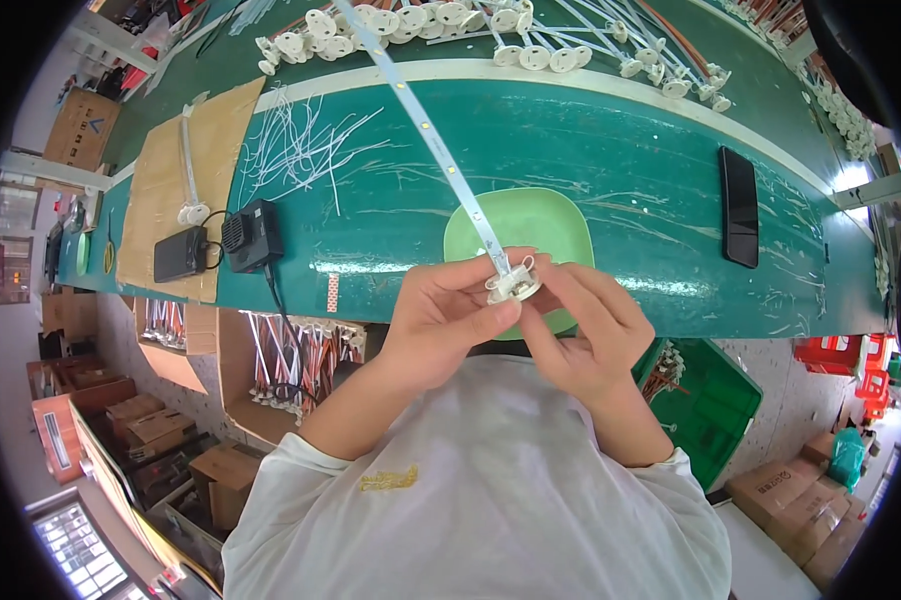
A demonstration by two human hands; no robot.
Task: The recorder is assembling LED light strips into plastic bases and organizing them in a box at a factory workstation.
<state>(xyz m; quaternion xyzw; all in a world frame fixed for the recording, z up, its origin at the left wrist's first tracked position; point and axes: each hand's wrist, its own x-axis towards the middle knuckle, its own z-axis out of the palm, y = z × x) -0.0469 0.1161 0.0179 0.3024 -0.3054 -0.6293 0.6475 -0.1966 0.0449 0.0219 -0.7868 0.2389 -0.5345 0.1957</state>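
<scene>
A narrow LED strip slants up and away from my hands, with small yellowish LEDs along it. At its near end is a white round plastic end cap with a thin white loop. My left hand pinches the cap and the strip's end between thumb and fingers. From the other side, my right hand has its fingertips closed at the cap's right edge; its fingers partly hide what they pinch there. Behind both hands a light green plastic bowl sits at the table's near edge, and its contents are mostly hidden.
On the green table lie a black phone, loose white ties, a black adapter and cardboard. Many capped strips are piled at the back. Boxes of strips and a green crate stand below.
</scene>
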